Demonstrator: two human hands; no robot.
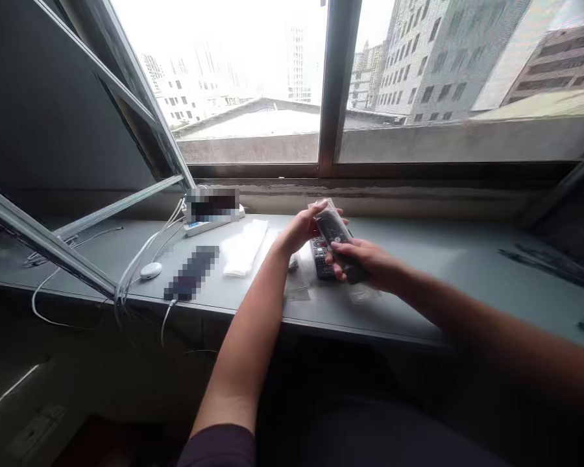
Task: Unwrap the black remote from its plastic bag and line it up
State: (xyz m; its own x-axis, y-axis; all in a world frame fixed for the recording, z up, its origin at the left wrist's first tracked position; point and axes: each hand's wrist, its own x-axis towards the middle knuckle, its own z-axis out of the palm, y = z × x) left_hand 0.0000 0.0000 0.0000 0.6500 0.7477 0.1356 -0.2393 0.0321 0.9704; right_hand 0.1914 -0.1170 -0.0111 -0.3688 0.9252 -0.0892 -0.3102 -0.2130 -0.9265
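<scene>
A dark remote control (338, 230) with a clear plastic bag over its upper part is tilted between my hands above the desk. My right hand (370, 259) wraps round its lower half, thumb on the button face. At the upper end, my left hand (302, 228) is closed on the bagged remote, with some fingers behind it. A second black remote control (321, 263) lies on the desk just below, partly covered by the held one. Clear plastic bags (298, 288) lie beside it, partly behind my left forearm.
On the grey desk (418, 311) to the left are white folded sheets (246, 250), a blurred-out dark object (192, 272) with a cable, a round white device (150, 270) and a white power strip (214, 224). A metal frame (87, 259) stands far left; a window is behind.
</scene>
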